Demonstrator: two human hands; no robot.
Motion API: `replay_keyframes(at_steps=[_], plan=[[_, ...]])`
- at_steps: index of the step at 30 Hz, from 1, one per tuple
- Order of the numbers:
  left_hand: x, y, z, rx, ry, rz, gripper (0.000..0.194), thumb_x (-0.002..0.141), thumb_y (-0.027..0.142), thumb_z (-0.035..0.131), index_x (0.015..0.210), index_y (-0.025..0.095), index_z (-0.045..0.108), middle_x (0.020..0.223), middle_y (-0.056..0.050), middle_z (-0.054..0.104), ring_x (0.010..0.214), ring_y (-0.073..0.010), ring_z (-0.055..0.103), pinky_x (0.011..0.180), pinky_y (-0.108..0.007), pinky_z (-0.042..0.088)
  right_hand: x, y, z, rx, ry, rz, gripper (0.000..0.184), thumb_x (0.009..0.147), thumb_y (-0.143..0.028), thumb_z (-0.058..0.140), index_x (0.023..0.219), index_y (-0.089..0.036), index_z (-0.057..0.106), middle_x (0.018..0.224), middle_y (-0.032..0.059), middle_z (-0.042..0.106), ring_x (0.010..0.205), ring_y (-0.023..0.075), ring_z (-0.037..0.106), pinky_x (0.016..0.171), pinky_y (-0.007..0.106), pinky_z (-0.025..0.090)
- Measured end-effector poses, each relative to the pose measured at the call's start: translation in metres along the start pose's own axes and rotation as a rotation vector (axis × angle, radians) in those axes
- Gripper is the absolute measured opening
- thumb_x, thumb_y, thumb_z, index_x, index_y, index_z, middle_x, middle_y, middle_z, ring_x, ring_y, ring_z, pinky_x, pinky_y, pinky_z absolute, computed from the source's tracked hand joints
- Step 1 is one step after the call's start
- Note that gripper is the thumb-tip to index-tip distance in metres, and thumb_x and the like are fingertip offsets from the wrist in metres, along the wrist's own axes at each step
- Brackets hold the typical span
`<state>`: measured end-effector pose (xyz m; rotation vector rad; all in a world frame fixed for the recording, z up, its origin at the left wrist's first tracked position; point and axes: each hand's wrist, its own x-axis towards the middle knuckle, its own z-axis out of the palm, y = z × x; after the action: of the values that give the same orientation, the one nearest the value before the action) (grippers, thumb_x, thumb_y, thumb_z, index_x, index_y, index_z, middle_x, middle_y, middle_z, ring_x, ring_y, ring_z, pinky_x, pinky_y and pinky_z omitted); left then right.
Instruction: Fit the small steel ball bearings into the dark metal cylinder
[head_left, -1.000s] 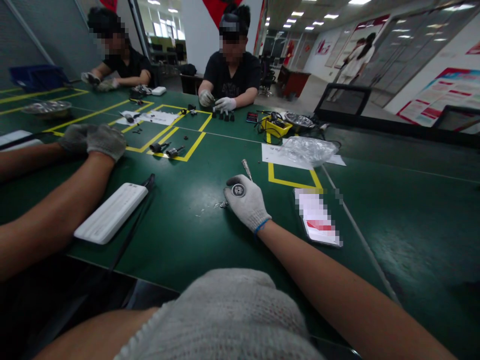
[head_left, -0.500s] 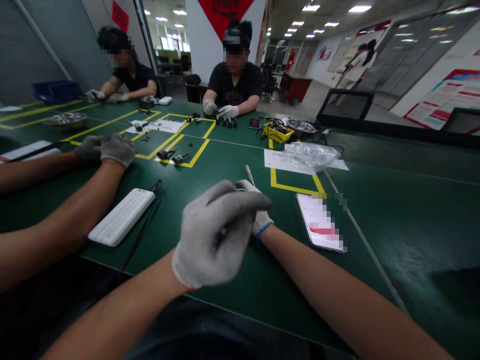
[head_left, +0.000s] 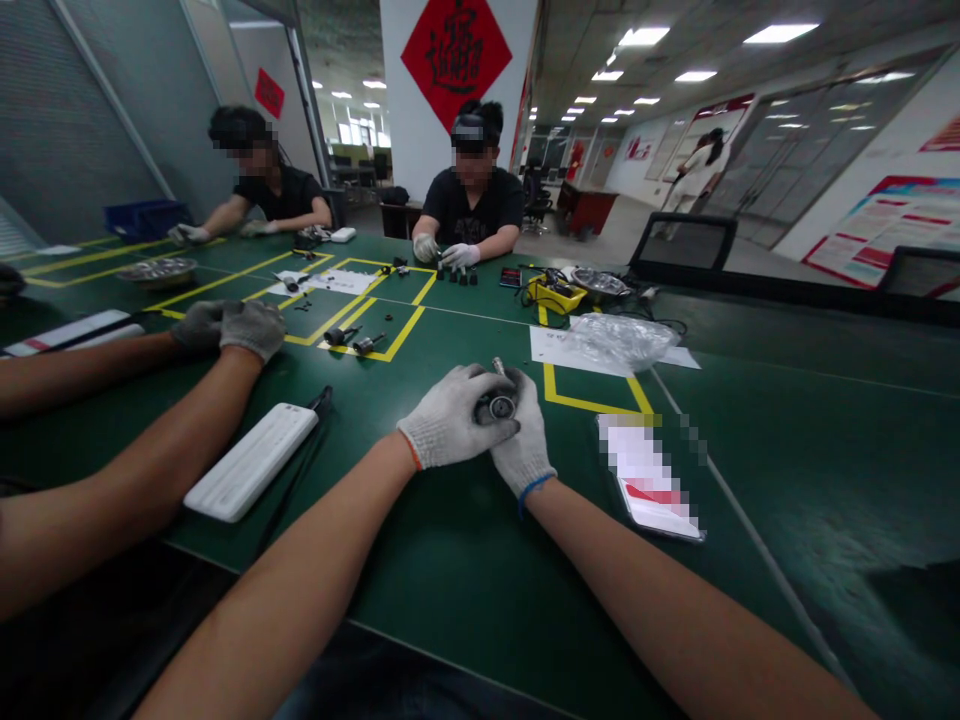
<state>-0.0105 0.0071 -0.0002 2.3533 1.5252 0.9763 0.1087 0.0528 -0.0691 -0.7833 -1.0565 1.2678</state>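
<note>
Both my hands wear whitish knit gloves and meet over the green table. Between them is a dark round metal part [head_left: 501, 406], its ringed circular end turned towards me. A silver stem [head_left: 498, 366] sticks up behind it, apparently belonging to the same piece. My left hand [head_left: 456, 418] is closed on the part's left side, with fingers above and below the round end. My right hand [head_left: 526, 440] wraps it from the right, its fingers partly hidden behind. Two similar dark metal parts with shafts [head_left: 342, 336] [head_left: 367, 345] lie farther off inside yellow tape.
A white power bank [head_left: 251, 462] with a black cable lies left of my arms, beside a neighbour's gloved hands [head_left: 251, 330]. On my right is a phone [head_left: 651, 485]. Beyond are a plastic bag [head_left: 622, 340] on paper and a yellow tray [head_left: 555, 294]. Two people sit across the table.
My left hand, raised close to the camera before, has moved down and away onto the metal part at my right hand. The round end now shows. The view has tilted up slightly.
</note>
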Motion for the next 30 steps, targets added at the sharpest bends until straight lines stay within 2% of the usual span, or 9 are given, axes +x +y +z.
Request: replay_keyframes(at_steps=[2, 5, 9, 13, 16, 19, 24, 30], plan=[[-0.004, -0.006, 0.003, 0.001, -0.033, 0.0, 0.05, 0.082, 0.041, 0.077, 0.124, 0.016, 0.069, 0.117, -0.013, 0.068, 0.108, -0.031, 0.064, 0.099, -0.049, 0.053, 0.001, 0.001, 0.002, 0.068, 0.049, 0.044, 0.046, 0.08, -0.039, 0.06, 0.125, -0.028, 0.055, 0.108, 0.0006, 0.069, 0.097, 0.0208, 0.07, 0.091, 0.039, 0.059], [-0.006, -0.012, 0.002, -0.094, -0.049, -0.025, 0.046, 0.083, 0.036, 0.075, 0.125, 0.017, 0.069, 0.116, -0.011, 0.07, 0.107, -0.0284, 0.066, 0.099, -0.046, 0.053, 0.0, 0.001, 0.002, -0.049, -0.012, 0.003, 0.062, 0.072, -0.031, 0.07, 0.132, -0.028, 0.054, 0.116, 0.0021, 0.069, 0.104, 0.0223, 0.069, 0.096, 0.039, 0.058], [-0.006, -0.014, 0.0, -0.189, -0.058, -0.055, 0.042, 0.082, 0.026, 0.071, 0.123, 0.017, 0.072, 0.114, -0.009, 0.071, 0.106, -0.0266, 0.066, 0.1, -0.043, 0.053, -0.003, -0.001, -0.003, -0.191, -0.037, -0.082, 0.068, 0.072, -0.029, 0.069, 0.138, -0.025, 0.052, 0.127, 0.0072, 0.067, 0.112, 0.0257, 0.069, 0.104, 0.045, 0.055], [-0.006, -0.014, 0.0, -0.273, -0.075, -0.059, 0.049, 0.078, 0.014, 0.063, 0.127, 0.018, 0.071, 0.121, -0.008, 0.071, 0.114, -0.0255, 0.065, 0.106, -0.042, 0.051, -0.004, -0.003, -0.006, -0.353, -0.042, -0.135, 0.074, 0.071, -0.026, 0.07, 0.143, -0.021, 0.051, 0.134, 0.0109, 0.067, 0.12, 0.0288, 0.067, 0.109, 0.048, 0.052], [-0.007, -0.014, 0.003, -0.3, -0.073, -0.083, 0.055, 0.075, 0.01, 0.059, 0.129, 0.018, 0.071, 0.12, -0.008, 0.07, 0.11, -0.0242, 0.066, 0.104, -0.042, 0.053, -0.005, -0.004, -0.007, -0.398, -0.069, -0.145, 0.076, 0.071, -0.024, 0.068, 0.145, -0.02, 0.049, 0.137, 0.0123, 0.066, 0.124, 0.0295, 0.066, 0.108, 0.047, 0.053], [-0.007, -0.013, 0.004, -0.308, -0.074, -0.096, 0.053, 0.076, 0.011, 0.058, 0.126, 0.016, 0.073, 0.118, -0.01, 0.069, 0.105, -0.0243, 0.067, 0.099, -0.042, 0.055, -0.007, -0.007, -0.006, -0.427, -0.091, -0.135, 0.08, 0.071, -0.023, 0.065, 0.149, -0.019, 0.046, 0.132, 0.014, 0.069, 0.121, 0.0308, 0.068, 0.104, 0.047, 0.056], [-0.006, -0.011, 0.003, -0.297, -0.064, -0.07, 0.049, 0.076, 0.011, 0.058, 0.122, 0.016, 0.074, 0.117, -0.009, 0.071, 0.108, -0.0235, 0.067, 0.103, -0.041, 0.054, -0.01, -0.013, -0.003, -0.501, -0.065, -0.106, 0.089, 0.07, -0.021, 0.068, 0.155, -0.021, 0.039, 0.115, 0.0118, 0.075, 0.109, 0.0329, 0.074, 0.097, 0.047, 0.06], [-0.005, -0.011, 0.004, -0.295, -0.055, -0.055, 0.044, 0.077, 0.01, 0.057, 0.118, 0.016, 0.072, 0.116, -0.008, 0.074, 0.11, -0.0233, 0.068, 0.106, -0.041, 0.052, -0.008, -0.01, -0.004, -0.544, -0.064, -0.099, 0.086, 0.075, -0.022, 0.068, 0.156, -0.02, 0.041, 0.105, 0.0103, 0.077, 0.103, 0.0336, 0.076, 0.098, 0.05, 0.059]])
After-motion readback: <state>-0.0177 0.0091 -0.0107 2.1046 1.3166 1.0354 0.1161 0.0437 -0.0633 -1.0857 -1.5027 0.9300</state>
